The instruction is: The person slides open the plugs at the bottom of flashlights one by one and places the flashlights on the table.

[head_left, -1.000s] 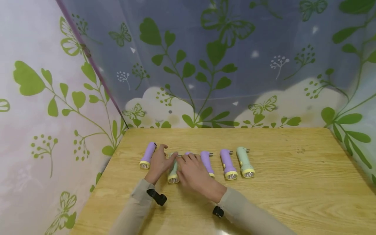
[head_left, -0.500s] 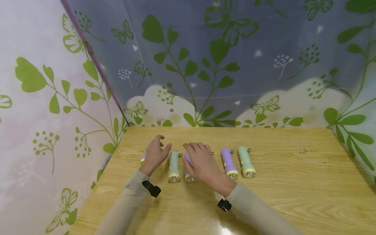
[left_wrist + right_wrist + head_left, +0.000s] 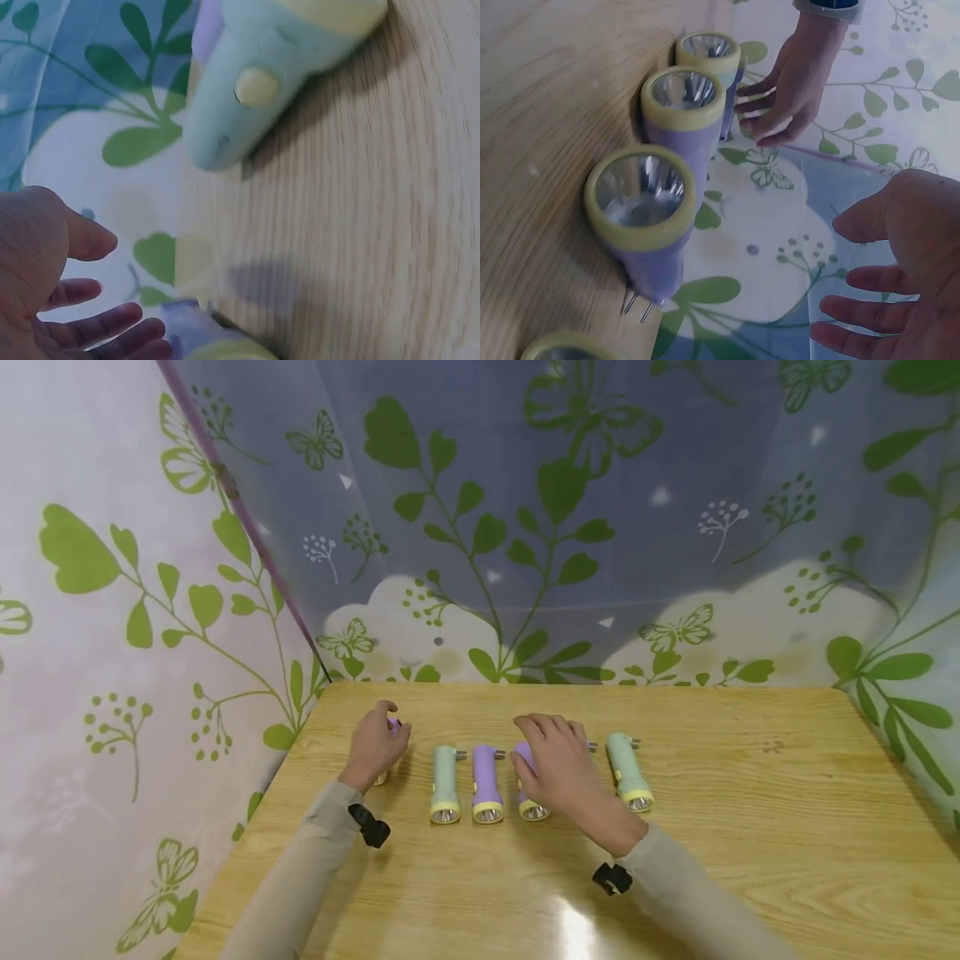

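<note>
My left hand (image 3: 375,743) is over the leftmost purple flashlight (image 3: 393,725), hiding most of it. In the left wrist view its fingers are loosely spread beside that purple flashlight (image 3: 187,322), with a green flashlight (image 3: 247,90) farther off. My right hand (image 3: 558,756) hovers over another purple flashlight (image 3: 534,810), whose lens end shows below the palm. Behind the same hand a further flashlight is hidden except for its plug prongs. The right wrist view has these right fingers relaxed and apart from the purple flashlight (image 3: 649,262).
Between the hands lie a green flashlight (image 3: 445,781) and a purple flashlight (image 3: 487,781), lenses toward me. Another green flashlight (image 3: 628,768) lies right of my right hand. All rest on a wooden table (image 3: 750,843), with a patterned cloth wall (image 3: 465,543) behind.
My right hand has moved right along the row, uncovering the green and purple flashlights in the middle. The left hand has shifted left, onto the leftmost purple flashlight.
</note>
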`<act>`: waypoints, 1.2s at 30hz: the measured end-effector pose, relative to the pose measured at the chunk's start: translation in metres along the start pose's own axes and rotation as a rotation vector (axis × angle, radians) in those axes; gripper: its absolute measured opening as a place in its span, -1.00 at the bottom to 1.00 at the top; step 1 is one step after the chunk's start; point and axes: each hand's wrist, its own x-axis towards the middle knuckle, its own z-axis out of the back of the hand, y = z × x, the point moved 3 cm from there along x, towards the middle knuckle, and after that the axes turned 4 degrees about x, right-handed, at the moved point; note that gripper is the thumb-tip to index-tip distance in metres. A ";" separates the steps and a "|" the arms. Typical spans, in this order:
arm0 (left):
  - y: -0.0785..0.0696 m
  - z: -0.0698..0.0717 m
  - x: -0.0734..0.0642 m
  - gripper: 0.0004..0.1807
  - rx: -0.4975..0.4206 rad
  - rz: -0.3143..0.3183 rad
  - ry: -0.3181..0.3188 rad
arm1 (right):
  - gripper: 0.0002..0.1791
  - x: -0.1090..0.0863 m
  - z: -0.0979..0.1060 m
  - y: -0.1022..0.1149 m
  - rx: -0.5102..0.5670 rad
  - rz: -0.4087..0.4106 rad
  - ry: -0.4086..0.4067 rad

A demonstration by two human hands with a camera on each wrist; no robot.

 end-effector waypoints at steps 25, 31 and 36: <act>0.037 0.000 0.007 -0.40 -0.013 0.149 0.119 | -0.46 -0.024 0.014 -0.064 0.019 -0.162 0.052; 0.040 -0.004 0.006 -0.37 0.005 0.172 0.151 | -0.47 -0.027 0.016 -0.069 0.021 -0.186 0.054; 0.039 -0.006 0.007 -0.36 0.005 0.178 0.164 | -0.49 -0.029 0.016 -0.073 0.024 -0.181 0.045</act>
